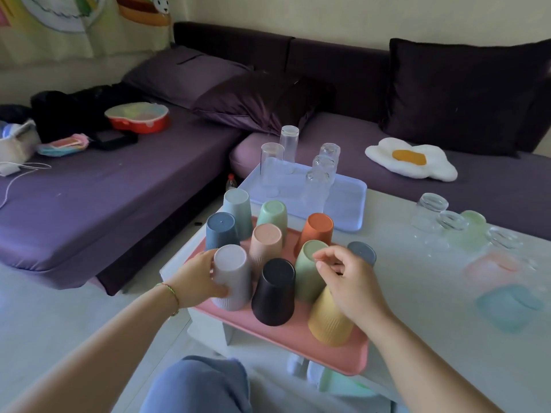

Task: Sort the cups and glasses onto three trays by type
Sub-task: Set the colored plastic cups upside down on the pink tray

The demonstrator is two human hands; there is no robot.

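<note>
Several upside-down plastic cups in mixed colours stand on a pink tray (298, 341) at the near left corner of the white table (417, 308). My left hand (199, 275) grips the side of the pale lilac cup (232, 275) at the tray's left edge. Fingers loosely curled and holding nothing, my right hand (348, 281) hovers over the yellow cup (328, 320) and beside the green cup (310, 269). A black cup (272, 290) stands between my hands. Behind, a pale blue tray (354, 210) holds several clear glasses (319, 180) upside down.
More clear glasses (432, 210) and a pale green cup (471, 228) stand on the table's right side, with blurred pink (492, 266) and teal (507, 305) items nearer. A purple sofa (119, 189) wraps behind. My knee (196, 386) is below the table edge.
</note>
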